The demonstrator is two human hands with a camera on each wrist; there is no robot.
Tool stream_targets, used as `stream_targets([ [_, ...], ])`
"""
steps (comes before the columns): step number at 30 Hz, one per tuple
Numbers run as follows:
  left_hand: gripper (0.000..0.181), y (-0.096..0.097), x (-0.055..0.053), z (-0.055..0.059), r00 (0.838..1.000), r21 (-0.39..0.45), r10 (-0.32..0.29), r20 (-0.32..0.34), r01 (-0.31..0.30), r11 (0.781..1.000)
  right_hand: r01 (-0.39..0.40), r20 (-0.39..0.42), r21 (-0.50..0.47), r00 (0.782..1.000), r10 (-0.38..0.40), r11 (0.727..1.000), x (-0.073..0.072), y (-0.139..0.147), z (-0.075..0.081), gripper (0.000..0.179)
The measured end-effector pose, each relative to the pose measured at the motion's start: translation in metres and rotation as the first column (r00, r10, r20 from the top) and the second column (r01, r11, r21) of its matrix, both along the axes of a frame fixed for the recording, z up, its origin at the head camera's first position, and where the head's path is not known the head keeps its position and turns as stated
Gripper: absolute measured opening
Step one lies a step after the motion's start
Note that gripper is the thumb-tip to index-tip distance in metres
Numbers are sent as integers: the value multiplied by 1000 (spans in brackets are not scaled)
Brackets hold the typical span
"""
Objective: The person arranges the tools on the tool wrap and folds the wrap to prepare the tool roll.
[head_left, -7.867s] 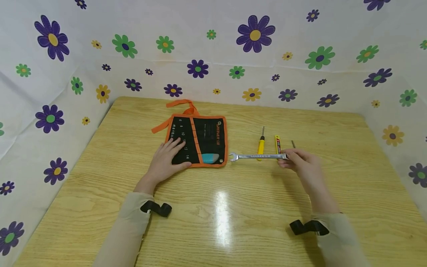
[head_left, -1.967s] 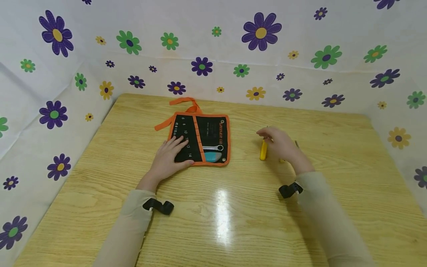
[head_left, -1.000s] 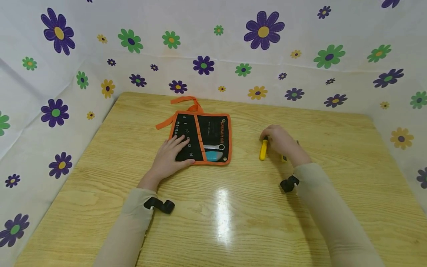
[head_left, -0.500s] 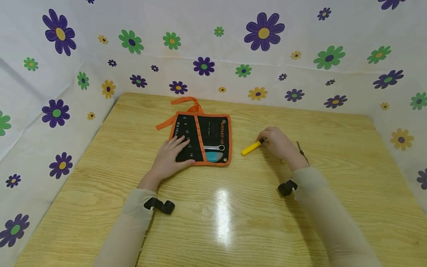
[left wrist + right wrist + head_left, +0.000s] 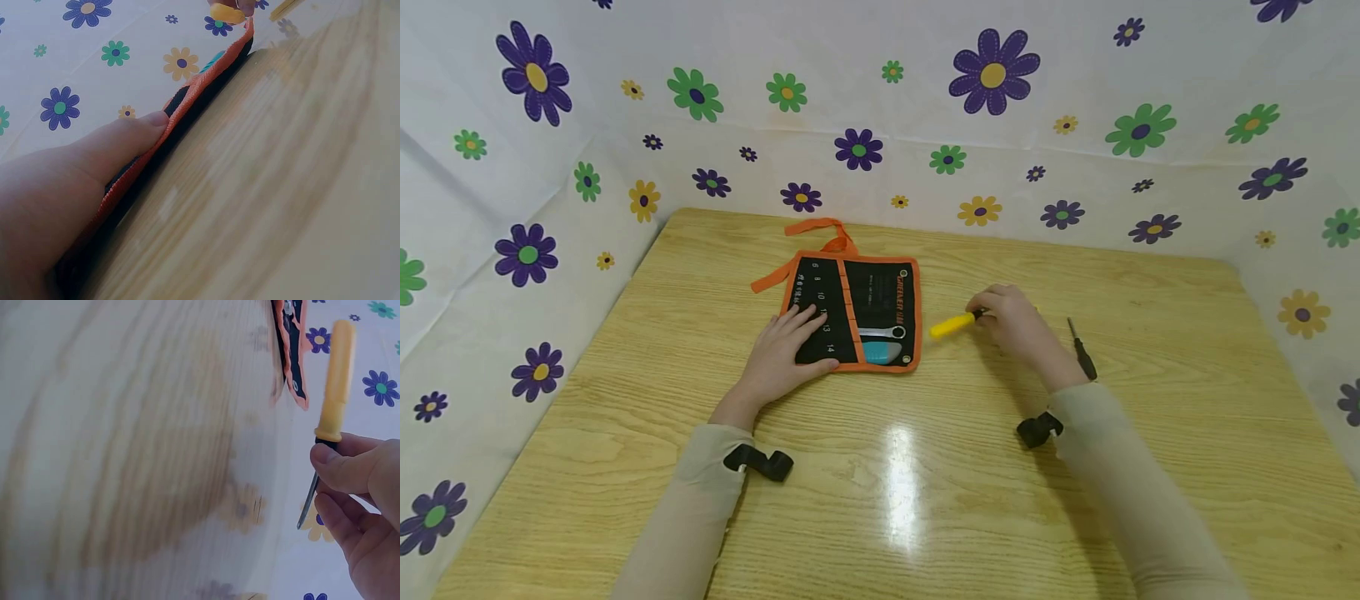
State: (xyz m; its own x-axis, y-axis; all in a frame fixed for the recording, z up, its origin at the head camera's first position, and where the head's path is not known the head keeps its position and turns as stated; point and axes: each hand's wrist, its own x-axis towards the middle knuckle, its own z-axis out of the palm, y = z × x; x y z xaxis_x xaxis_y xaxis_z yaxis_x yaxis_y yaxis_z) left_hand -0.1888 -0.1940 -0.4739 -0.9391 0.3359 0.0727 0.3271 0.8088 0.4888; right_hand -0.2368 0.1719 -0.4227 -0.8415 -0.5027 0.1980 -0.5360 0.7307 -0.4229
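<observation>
In the head view my left hand (image 5: 778, 346) rests spread on a black tool pouch (image 5: 876, 287) with orange trim, its thumb along the near edge. My right hand (image 5: 1011, 325) pinches a yellow screwdriver (image 5: 953, 325) at the black collar below the handle. The handle points left toward the pouch's right edge; in the right wrist view the metal shaft (image 5: 308, 503) runs down past the fingers. A wrench (image 5: 880, 332) sits in a pouch pocket, its ring end showing. Beside it lies a teal and grey handle (image 5: 882, 352), its other end hidden in the pocket.
A small black screwdriver (image 5: 1084, 358) lies on the wooden table (image 5: 850, 500), just right of my right forearm. Orange tie straps (image 5: 820, 225) trail from the pouch's far left corner. A flower-patterned cloth (image 5: 910, 108) stands behind the table.
The wrench, earlier in my right hand, is now in the pouch. My right hand has taken up the yellow screwdriver, turned its handle left and moved it toward the pouch. My left hand stays put.
</observation>
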Motion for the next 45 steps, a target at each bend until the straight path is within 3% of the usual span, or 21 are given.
stream_targets([
  [8, 82, 0, 0, -2, 1000, -6, -2, 1, 2, 1000, 18, -45, -121, 999, -24, 992, 5, -15, 0, 17],
  [14, 82, -1, -1, -4, 1000, -9, -1, 2, 1, 1000, 90, 40, -219, 996, -83, 972, 7, -24, 1, 21],
  [22, 82, -1, -1, -4, 1000, -9, -5, 3, 5, 1000, 149, 214, -389, 974, -68, 909, 11, -33, 0, 23],
  [31, 81, -1, -1, -2, 1000, -11, -5, 7, 5, 1000, 183, 295, -501, 955, -32, 846, 11, -41, -3, 33],
  [45, 82, -2, -2, -5, 1000, -7, -5, 2, 5, 1000, 319, 420, -591, 906, -55, 741, 8, -63, -7, 33],
])
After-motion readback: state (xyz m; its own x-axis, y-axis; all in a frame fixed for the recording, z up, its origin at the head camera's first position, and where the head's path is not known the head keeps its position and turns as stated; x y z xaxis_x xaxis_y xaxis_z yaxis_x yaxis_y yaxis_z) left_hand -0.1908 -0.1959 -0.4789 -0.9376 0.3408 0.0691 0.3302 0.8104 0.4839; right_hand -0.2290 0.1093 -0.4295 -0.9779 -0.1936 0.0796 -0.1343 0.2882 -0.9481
